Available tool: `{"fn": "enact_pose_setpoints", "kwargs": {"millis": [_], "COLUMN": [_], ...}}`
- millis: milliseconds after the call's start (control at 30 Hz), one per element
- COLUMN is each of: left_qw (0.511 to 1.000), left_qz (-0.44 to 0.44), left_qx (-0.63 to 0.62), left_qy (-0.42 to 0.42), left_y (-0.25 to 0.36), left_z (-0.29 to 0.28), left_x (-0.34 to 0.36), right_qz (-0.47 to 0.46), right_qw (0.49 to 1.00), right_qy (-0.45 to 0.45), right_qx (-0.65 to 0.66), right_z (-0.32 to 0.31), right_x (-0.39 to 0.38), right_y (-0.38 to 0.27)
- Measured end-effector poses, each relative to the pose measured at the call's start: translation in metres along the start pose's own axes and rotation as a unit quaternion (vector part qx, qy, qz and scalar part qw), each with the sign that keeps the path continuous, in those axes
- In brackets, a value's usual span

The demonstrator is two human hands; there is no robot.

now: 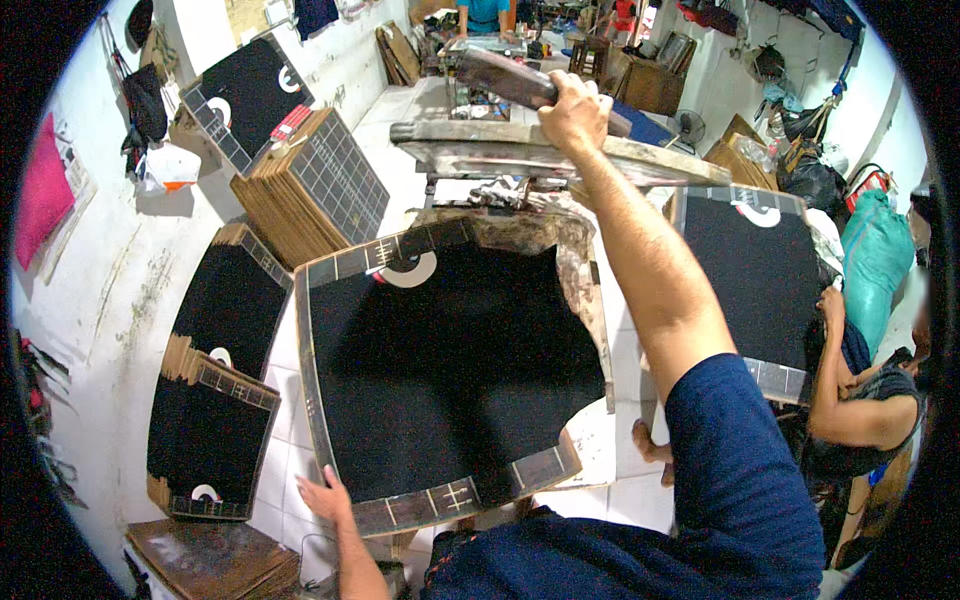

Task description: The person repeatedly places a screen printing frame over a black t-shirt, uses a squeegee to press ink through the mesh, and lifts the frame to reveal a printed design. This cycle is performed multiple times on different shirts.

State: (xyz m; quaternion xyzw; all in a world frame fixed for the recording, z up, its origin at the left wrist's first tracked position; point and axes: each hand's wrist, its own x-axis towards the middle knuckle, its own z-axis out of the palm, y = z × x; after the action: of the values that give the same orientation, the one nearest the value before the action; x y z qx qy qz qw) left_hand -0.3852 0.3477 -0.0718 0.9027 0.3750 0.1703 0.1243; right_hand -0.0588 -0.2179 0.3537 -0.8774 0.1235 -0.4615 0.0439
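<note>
Up ahead, my right hand is wrapped round a long dark bar that looks like a wooden squeegee. Just beneath it a worn, stained wooden frame is seen nearly edge-on. In front of me lies a large board with a taped, marked border, mostly covered by black cloth. A pale ring-shaped print shows at the cloth's far edge. My left hand is at the board's near left corner, fingers stretched out and holding nothing; whether it touches the edge is unclear.
Stacks of similar boards stand along the left wall, some with black cloth. At right, a co-worker is beside another cloth-covered board. A green sack and dark bags line the right wall. Someone in teal is far back.
</note>
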Motion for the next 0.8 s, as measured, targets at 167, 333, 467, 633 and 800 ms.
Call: {"fn": "enact_pose_setpoints", "kwargs": {"millis": [167,333,467,633,800], "left_qw": [0.975,0.915,0.892,0.931,0.881], "left_qz": [-0.043,-0.067,-0.024,-0.008,0.127], "left_qx": [-0.182,-0.37,-0.392,-0.238,-0.302], "left_qy": [-0.122,-0.146,-0.222,-0.278,-0.34], "left_y": [-0.068,-0.047,-0.008,0.026,0.017], "left_z": [0.016,-0.007,0.026,0.073,0.038], "left_x": [0.014,0.006,0.009,-0.006,0.001], "right_qz": [0.009,0.03,-0.001,0.011,0.008], "right_qw": [1.0,0.999,1.0,1.0,0.999], "right_qy": [-0.025,-0.007,0.019,0.008,-0.001], "right_qx": [-0.011,-0.012,-0.014,-0.004,0.049], "right_z": [0.001,0.001,0.0,0.002,-0.003], "right_x": [0.008,0.014,0.014,0.01,0.01], "right_y": [0.004,0.006,0.007,0.009,0.012]}}
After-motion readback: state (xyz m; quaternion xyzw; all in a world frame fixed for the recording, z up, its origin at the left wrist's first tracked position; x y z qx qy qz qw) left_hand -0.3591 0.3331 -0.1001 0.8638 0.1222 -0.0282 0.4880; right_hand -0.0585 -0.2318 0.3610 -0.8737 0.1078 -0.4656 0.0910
